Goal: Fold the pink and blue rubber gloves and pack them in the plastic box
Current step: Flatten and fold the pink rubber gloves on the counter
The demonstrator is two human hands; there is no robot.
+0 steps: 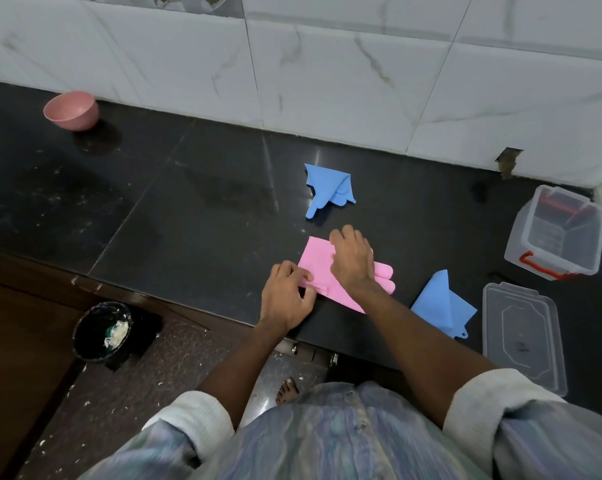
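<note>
Both hands work the pink glove at the counter's near edge: left hand pinches its cuff corner, right hand presses flat on the middle, so the pink fold looks mid-way. Two blue gloves lie folded and apart; next is probably carrying all to the open plastic box far right, lid beside it. Black stone counter, white marble-tile wall, pink bowl far left, bin on floor.
</note>
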